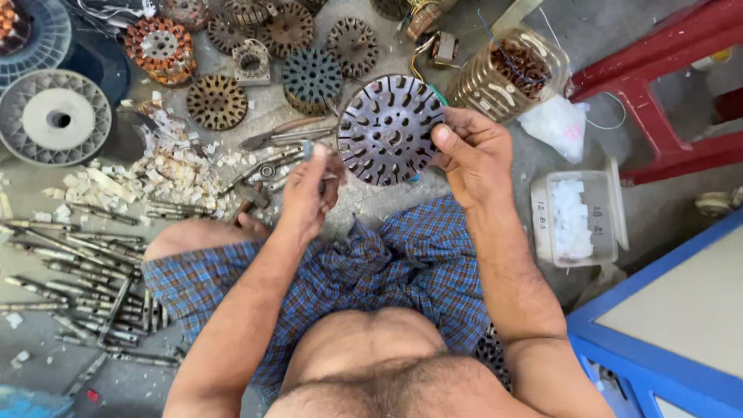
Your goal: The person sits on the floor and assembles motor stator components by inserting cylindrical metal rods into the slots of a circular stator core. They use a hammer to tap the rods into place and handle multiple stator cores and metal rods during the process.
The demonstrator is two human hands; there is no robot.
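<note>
I count three containers and one marking, no signs or screens. Clear plastic jar (507, 71), lying tilted on the floor at top right, just beyond my right hand (474, 159); ribbed wall, full of copper-coloured wire coils. Clear plastic bag (551, 124), crumpled, just right of the jar and touching it or nearly so, holding pale bits. White rectangular plastic box (576, 217), open, right of my right forearm, near the red stool leg; pile of white paper scraps inside. Handwritten dark marks (541, 216) on the box's left rim, more on the right rim; too small to make out.
</note>
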